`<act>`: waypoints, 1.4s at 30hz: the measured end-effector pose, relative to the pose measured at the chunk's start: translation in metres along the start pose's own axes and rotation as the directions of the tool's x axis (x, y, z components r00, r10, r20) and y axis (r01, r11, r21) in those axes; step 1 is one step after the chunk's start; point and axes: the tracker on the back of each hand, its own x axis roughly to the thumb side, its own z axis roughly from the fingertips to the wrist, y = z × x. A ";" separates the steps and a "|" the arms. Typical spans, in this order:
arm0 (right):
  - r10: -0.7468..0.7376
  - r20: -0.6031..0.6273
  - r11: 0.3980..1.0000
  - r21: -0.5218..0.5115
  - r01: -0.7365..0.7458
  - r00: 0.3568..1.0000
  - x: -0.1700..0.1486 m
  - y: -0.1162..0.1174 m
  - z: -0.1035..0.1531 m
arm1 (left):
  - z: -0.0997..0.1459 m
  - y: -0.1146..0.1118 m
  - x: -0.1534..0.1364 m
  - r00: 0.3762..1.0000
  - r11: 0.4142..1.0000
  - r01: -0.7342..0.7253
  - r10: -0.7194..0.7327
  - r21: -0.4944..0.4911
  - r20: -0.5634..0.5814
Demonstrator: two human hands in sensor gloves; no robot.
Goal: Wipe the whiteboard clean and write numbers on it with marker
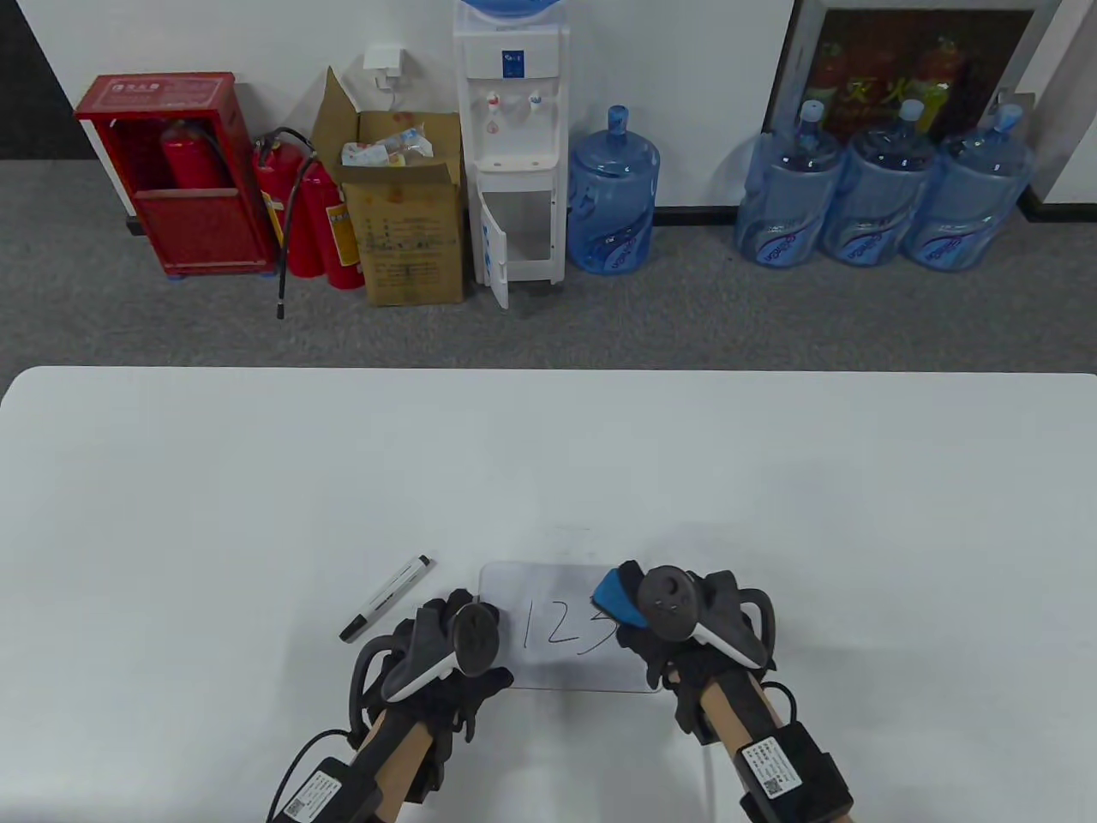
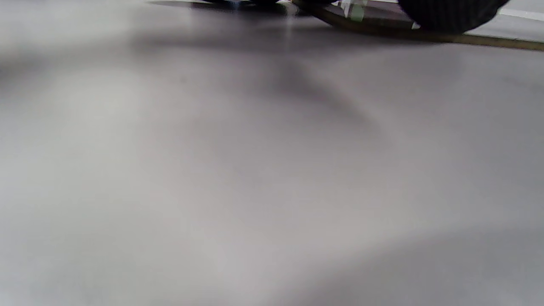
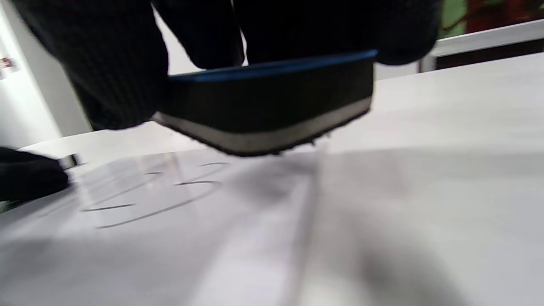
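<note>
A small whiteboard (image 1: 557, 660) lies flat near the table's front edge with "123" written on it in black. My right hand (image 1: 660, 634) grips a blue eraser (image 1: 619, 598) above the board's right part; in the right wrist view the eraser (image 3: 272, 110) hangs tilted just above the board (image 3: 170, 199), felt side down. My left hand (image 1: 454, 651) rests on the board's left edge, fingers mostly hidden under the tracker. A black-capped white marker (image 1: 386, 597) lies on the table left of the board, apart from both hands.
The white table (image 1: 257, 480) stretches wide to the left, right and far side of the board. Beyond its far edge stand fire extinguishers, a cardboard box, a water dispenser and several water jugs on the floor. The left wrist view shows only blurred table surface (image 2: 255, 170).
</note>
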 end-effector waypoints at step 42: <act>0.036 -0.174 0.999 0.028 -0.031 0.984 -0.008 0.025 -0.030 | -0.001 0.001 0.004 1.000 1.000 0.016 -0.016 0.007 -0.014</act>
